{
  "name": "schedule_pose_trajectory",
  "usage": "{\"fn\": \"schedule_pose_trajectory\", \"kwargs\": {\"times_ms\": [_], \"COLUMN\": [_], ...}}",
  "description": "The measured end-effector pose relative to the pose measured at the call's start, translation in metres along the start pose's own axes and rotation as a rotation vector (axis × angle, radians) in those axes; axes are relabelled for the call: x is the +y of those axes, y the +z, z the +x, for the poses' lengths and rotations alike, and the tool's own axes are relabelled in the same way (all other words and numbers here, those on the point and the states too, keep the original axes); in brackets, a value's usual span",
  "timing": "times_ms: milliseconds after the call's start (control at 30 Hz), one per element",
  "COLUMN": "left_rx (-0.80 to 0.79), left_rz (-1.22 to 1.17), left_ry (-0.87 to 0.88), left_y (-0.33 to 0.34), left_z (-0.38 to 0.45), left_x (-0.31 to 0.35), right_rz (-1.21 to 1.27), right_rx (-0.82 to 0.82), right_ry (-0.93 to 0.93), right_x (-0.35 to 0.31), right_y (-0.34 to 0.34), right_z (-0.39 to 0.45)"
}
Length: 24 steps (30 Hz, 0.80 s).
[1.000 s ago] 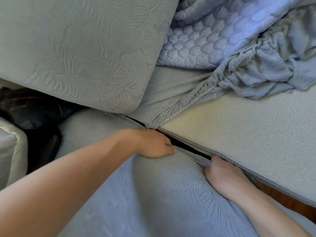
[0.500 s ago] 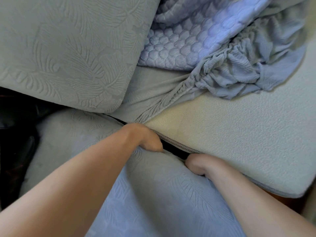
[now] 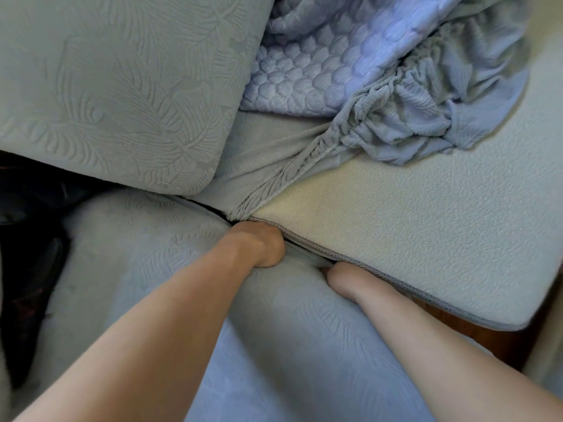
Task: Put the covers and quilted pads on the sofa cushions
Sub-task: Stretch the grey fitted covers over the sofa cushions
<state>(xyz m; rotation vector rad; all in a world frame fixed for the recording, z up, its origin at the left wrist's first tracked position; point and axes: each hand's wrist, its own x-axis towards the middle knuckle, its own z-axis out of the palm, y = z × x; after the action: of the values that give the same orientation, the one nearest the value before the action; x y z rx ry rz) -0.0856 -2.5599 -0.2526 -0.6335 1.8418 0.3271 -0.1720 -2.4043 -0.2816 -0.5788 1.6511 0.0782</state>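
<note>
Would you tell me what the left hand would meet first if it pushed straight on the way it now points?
Probably the bare cream cushion: the left hand is tucked into the gap between it and the leaf-patterned covered cushion, pointing under its stitched edge. The fingers are hidden, so depth is unclear.
</note>
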Motion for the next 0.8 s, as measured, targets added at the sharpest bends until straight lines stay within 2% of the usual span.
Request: {"fn": "schedule_pose_trajectory", "kwargs": {"times_ms": [67,200,300,433,600,733,800], "left_rx": [-0.026,-0.195,-0.223,-0.007,0.235,0.411,0.457], "left_rz": [-0.061,-0.083,0.091,0.437,0.669,0.474,0.282], "left_ry": [0.023,0.130,0.195,0.129,0.075,0.111,0.234], "left_y": [-0.003,-0.023,-0.037,-0.019,-0.016,-0.010,-0.011], "left_z": [-0.004,-0.026,-0.028,-0.026,-0.028,-0.042,-0.045], "left_x": [-0.003,-0.011,0.002,0.047,0.043,0.029,0.009], "right_rz": [-0.061,-0.132,-0.075,-0.043,-0.006,-0.003,0.004], "right_rx": [-0.020,-0.146,-0.162,-0.074,-0.038,0.002,0.023], "right_ry": [-0.010,-0.049,-0.088,-0.090,-0.040,-0.024,-0.038], "right_x": [0.002,0.010,0.014,0.020,0.014,0.016,0.016], "right_y": [-0.006,-0.010,-0.003,0.010,0.012,0.013,0.014], "right_z": [-0.007,-0.007,-0.003,-0.006,-0.017,-0.023,-0.025]}}
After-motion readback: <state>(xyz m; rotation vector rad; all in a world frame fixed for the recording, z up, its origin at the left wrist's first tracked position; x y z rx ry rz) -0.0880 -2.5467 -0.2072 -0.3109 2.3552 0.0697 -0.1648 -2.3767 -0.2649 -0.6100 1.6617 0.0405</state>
